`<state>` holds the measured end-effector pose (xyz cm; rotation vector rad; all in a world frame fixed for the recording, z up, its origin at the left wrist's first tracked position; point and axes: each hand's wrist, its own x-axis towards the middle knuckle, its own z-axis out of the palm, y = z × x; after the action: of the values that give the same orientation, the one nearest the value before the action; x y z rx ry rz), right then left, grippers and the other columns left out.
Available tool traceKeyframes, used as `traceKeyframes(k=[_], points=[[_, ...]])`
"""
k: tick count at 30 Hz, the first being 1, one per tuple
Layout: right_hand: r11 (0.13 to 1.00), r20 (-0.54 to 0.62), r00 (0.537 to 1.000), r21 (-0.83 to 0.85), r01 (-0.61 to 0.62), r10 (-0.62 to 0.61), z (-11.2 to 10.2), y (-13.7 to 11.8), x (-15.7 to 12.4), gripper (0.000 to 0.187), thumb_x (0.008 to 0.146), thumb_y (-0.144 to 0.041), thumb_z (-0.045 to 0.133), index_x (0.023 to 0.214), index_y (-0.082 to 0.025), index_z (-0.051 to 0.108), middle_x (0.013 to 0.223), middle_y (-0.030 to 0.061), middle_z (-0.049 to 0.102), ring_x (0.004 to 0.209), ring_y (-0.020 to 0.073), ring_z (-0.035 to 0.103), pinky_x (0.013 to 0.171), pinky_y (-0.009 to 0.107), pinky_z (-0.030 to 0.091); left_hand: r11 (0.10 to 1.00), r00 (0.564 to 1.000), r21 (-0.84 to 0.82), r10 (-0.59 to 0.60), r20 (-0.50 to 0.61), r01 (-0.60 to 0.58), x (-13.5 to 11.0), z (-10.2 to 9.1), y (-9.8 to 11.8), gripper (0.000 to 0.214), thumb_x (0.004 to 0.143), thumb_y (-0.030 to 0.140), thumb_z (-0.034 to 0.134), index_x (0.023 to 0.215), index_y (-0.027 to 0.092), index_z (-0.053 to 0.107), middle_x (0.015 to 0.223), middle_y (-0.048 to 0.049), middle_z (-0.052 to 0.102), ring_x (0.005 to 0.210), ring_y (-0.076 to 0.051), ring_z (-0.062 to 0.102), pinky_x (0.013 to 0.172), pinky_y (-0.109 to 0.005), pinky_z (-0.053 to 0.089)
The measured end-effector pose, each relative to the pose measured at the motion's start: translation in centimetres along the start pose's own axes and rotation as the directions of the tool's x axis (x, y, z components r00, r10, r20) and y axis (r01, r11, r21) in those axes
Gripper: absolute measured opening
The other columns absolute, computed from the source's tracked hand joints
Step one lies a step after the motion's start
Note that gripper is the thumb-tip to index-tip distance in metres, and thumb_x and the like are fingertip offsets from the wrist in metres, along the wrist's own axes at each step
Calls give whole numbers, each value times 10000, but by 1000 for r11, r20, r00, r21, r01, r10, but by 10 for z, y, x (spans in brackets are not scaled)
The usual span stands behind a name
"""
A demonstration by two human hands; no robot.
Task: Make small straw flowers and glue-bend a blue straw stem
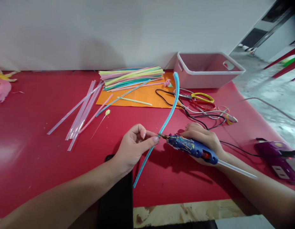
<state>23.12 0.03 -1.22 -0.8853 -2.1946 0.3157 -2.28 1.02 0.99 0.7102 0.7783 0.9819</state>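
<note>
My left hand (pixel 134 147) pinches a long, curved blue straw (pixel 172 106) between thumb and fingers near its middle. The straw bends up and away toward the orange sheet. My right hand (pixel 204 140) grips a blue hot glue gun (pixel 192 149) with a clear glue stick poking out of its back. The gun's metal tip (pixel 161 136) touches the straw right beside my left fingertips. Both hands hover just above the red table cover (pixel 30 133).
A pile of coloured straws (pixel 132 78) lies on an orange sheet (pixel 142 95). Clear glue sticks (pixel 80 114) lie to the left. Scissors (pixel 200 97), tangled cords (pixel 209 116), a white bin (pixel 207 70) and a purple power strip (pixel 278 157) are on the right. A dark phone (pixel 116 194) rests near the front edge.
</note>
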Motion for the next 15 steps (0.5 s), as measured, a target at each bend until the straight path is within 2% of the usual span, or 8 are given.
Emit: traceKeyframes(k=[10,15], points=[[998,33,998,-20,-62,62,-4,-3,-1,211,959,-404,512,1049,-240,608,796,68,628,723,214,577,768,424,468,999,1000,39,22,-1,-22,-2,2,3,459,662,169,871,665,182,411,683,41,730,592,-57,631,610,-171,467],[1000,2,1000,-8,-19,19,-2,-1,0,201,959,-391,512,1056,-239,600,796,63,625,696,207,563,752,415,461,998,1000,53,20,-6,-20,-2,2,2,440,674,157,858,663,182,419,695,39,727,601,-61,631,612,-177,467]])
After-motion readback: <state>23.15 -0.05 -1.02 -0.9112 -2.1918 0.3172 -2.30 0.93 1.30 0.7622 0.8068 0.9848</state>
